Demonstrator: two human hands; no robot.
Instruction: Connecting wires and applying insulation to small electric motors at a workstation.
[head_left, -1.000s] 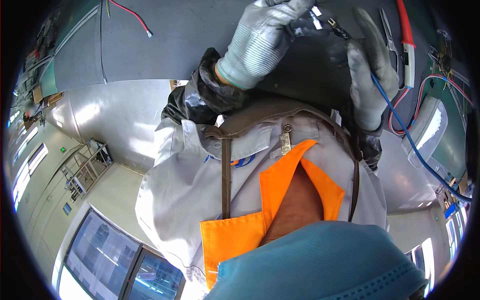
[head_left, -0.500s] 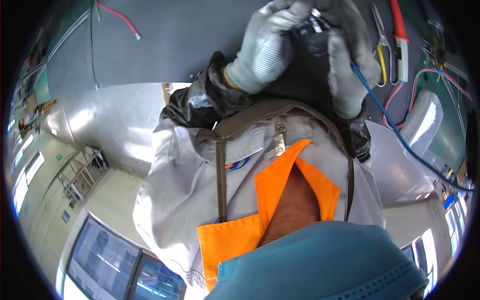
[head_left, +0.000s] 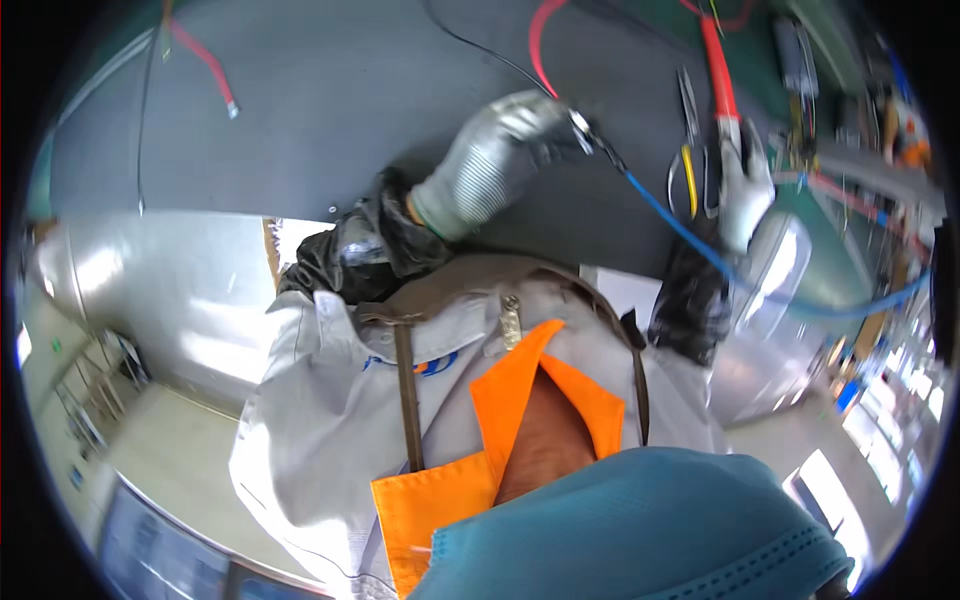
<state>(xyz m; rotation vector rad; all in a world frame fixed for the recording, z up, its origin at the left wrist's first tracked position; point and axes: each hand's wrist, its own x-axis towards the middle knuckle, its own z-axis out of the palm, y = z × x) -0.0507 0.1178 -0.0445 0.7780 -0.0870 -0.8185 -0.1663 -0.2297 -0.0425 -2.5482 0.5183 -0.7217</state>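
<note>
Left hand (head_left: pixel 490 165) curls round connector (head_left: pixel 581 127); right hand (head_left: pixel 746 188) outstretched at red tool (head_left: pixel 718 72).

Left hand (head_left: pixel 480 170) blurred at the fingers, connector (head_left: pixel 582 130) there too small to make out, right hand (head_left: pixel 745 195) blurred, hiding the red tool's (head_left: pixel 719 75) lower end, blue cable (head_left: pixel 690 236) smeared rightward, red cable (head_left: pixel 535 45) cut by the upper edge, mask (head_left: pixel 630 510) by the lower.

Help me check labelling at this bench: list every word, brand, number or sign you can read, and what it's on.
None can be read.
Blue-and-orange mark on the grey shirt: partly covered, illegible.
Zipper pull on the shirt: any marking too small to tell.
Red-and-white tool at the right hand: no lettering made out.
</note>
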